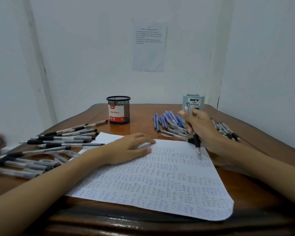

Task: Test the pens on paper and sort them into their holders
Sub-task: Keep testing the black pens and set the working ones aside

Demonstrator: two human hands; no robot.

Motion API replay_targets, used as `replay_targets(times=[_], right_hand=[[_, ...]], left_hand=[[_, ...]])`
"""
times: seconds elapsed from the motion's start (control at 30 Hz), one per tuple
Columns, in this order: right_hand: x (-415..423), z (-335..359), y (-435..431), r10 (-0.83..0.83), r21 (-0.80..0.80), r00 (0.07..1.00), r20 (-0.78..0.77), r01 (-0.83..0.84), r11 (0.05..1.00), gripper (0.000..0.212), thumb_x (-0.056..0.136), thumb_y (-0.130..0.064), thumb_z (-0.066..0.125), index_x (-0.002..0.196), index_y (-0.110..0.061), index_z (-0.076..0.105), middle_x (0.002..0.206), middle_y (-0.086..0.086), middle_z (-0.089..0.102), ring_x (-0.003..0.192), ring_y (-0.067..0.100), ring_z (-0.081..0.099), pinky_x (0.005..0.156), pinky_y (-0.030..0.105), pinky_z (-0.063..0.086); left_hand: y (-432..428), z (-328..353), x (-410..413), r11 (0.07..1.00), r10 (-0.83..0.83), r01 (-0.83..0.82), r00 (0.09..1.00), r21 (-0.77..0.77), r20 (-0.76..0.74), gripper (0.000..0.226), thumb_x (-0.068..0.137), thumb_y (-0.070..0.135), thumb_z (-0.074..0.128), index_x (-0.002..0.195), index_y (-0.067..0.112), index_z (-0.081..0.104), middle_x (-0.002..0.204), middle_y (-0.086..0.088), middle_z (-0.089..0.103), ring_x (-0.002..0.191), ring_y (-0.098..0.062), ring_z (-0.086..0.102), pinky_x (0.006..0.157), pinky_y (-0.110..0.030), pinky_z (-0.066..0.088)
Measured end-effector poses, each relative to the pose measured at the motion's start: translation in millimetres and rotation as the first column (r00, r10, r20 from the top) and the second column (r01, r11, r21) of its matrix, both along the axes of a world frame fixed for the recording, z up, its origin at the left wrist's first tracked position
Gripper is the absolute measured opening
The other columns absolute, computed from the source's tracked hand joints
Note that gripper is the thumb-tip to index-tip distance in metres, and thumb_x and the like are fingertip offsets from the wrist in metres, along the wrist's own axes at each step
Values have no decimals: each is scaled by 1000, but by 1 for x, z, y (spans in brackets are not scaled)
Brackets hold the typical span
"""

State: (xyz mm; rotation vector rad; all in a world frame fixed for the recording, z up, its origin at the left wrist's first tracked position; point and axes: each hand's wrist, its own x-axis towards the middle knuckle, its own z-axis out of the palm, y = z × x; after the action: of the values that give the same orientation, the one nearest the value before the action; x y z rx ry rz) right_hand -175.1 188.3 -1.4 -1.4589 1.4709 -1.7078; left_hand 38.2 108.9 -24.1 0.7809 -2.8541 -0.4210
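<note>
The right grip (203,132) is holding a pen (196,141), with its fingers curling round the middle of the barrel. The clear upper end is sticking up past the fingertips towards the back of the desk (140,128). The black rubber section and the tip are coming out below the grip. The tip is pointing down at the upper right part of the paper (160,181), but it is too blurred to tell whether it is touching.

The left grip (129,147) is lying wide and flat, with its fingers straight, pressing on the upper edge of the paper. The sheet is lying tilted on the desk and is showing rows of small handwritten marks almost all over.

A heap of black pens (58,140) is lying on the desk to the left of the left grip. A cluster of blue pens (167,120) is lying just behind the right grip, with more black-tipped pens (226,130) fanning out on its far side.

A black mesh holder (119,109) labelled "Ball Pens" is standing at the back centre. A pale blue desk organizer (193,101) is standing at the back right, directly behind the held pen. A printed sheet (149,46) is hanging on the wall above.
</note>
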Motion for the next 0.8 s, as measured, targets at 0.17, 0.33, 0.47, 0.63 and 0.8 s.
replay_targets(times=[0.17,0.33,0.47,0.63,0.8], right_hand=[[5,5,2,82,107,989,123,-95,990,25,96,-29,48,84,-12,63,41,-6,40,35,5,31,36,15,28],[6,12,5,95,130,980,176,-118,984,27,94,-32,51,82,-14,67,46,-3,47,41,8,35,41,17,31],[6,9,6,106,139,983,149,-127,982,28,90,-34,52,78,-12,65,48,-4,53,44,7,38,47,19,30],[7,9,10,131,143,983,125,-149,979,25,85,-32,57,75,-9,64,53,0,55,38,5,36,37,14,29],[-15,26,8,-179,115,980,-86,188,976,27,91,-38,52,85,-15,66,66,0,52,55,10,43,48,18,36]], left_hand=[[0,1,0,1000,5,-5,1000,13,-2,46,94,47,35,138,35,38,145,11,34,128,-4,35,104,-24,28],[0,1,0,1000,3,-3,1000,4,4,45,95,46,35,138,36,37,146,11,33,128,-4,34,104,-24,27],[0,1,0,1000,5,-5,1000,10,4,46,94,47,34,139,36,37,146,11,33,129,-5,34,105,-26,28],[0,1,-1,1000,2,-2,1000,12,-2,44,96,43,36,139,35,37,146,10,33,128,-4,33,102,-23,26],[-2,0,-1,1000,2,-2,1000,8,-1,44,96,44,35,139,36,37,146,11,33,128,-3,33,102,-23,26]])
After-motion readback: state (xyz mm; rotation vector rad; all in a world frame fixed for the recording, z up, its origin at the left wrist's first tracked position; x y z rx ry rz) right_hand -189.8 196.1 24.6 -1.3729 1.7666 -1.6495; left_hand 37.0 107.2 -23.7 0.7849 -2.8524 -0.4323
